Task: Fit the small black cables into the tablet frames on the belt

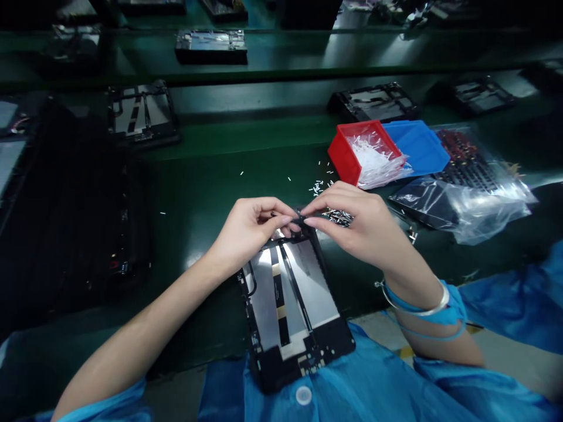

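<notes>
An open tablet housing (301, 287), with silver panels and black flex strips inside, lies tilted at the bench edge against a blue garment. Over its far edge my left hand (253, 228) and my right hand (358, 223) meet fingertip to fingertip. Both are closed in a pinch on a small black part (299, 219), whose exact kind I cannot make out. Fingers hide much of this part and the housing's top edge. Just beyond my right hand, tiny white and dark pieces (338, 217) are heaped on the green bench.
A red bin (347, 158) holds bagged white slivers. Beside it are a blue bin (417, 143) and a clear bag (468, 199) of dark parts. Further tablet housings (143, 111) stand along the green line (211, 126). A dark stack (74, 217) occupies the left.
</notes>
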The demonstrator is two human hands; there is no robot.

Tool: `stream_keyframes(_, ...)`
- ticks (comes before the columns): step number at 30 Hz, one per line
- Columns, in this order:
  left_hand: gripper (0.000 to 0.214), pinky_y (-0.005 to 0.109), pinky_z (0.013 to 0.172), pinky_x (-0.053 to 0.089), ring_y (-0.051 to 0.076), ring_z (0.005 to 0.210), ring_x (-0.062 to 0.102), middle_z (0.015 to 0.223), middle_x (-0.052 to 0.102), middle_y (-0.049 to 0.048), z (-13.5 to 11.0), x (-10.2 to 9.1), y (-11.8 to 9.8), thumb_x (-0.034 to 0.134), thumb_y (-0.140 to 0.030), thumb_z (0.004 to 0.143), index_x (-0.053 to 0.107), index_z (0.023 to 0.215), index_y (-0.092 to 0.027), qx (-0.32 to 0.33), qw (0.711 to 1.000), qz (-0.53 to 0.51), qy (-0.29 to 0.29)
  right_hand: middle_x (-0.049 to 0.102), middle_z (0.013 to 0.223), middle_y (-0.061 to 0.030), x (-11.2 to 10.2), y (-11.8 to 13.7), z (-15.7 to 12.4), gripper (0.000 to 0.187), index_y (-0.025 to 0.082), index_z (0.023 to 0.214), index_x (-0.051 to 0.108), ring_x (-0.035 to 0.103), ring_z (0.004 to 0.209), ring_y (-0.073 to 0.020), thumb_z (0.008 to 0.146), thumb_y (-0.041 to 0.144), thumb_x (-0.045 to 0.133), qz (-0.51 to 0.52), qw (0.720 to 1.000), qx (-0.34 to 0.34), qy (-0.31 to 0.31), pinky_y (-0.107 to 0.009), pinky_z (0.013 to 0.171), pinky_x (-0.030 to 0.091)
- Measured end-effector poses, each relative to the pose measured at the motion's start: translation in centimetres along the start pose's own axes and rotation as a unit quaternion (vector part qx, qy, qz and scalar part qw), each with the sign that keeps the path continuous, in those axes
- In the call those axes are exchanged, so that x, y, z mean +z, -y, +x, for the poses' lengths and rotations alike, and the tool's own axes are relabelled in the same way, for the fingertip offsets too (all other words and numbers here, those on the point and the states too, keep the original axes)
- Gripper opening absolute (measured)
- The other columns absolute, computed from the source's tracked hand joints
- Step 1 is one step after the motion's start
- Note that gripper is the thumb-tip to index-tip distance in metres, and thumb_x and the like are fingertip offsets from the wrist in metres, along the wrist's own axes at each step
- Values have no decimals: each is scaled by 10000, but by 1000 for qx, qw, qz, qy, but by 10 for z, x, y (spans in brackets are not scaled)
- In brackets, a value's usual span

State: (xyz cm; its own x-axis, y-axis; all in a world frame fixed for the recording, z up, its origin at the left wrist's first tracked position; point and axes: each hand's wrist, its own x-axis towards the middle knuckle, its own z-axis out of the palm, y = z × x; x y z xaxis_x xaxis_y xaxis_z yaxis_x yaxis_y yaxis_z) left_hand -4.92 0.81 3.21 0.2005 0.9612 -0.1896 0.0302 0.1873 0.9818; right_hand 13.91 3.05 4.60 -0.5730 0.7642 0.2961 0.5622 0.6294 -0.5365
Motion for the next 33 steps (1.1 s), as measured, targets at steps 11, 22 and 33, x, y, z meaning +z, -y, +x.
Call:
stream_keyframes(11,358,160,361,319,97,441,543,596,663,82,1,-8,4,516,-426,888,622,762,-109,-73,983,-94,138,694,727,-32,9,-10,-5,222,223,755,695,527,671,-161,844,69,562,-249,931,-206,-167,-291,571,455)
stream_keyframes(22,158,171,388,336,91,455,533,619,670,45,0,4,11,570,-217,834,674,898,-117,7,997,-41,60,741,769,-43,25,-1,-6,147,198,795,696,632,702,-164,869,146,580,-101,970,-129,-182,-310,642,528)
stream_keyframes(33,236,198,468,462,138,604,651,781,726,58,1,5,16,488,-120,858,683,988,-138,-6,997,63,38,732,748,-53,21,-2,-6,154,195,759,677,646,700,-187,829,105,572,-123,972,-56,-194,-327,653,520)
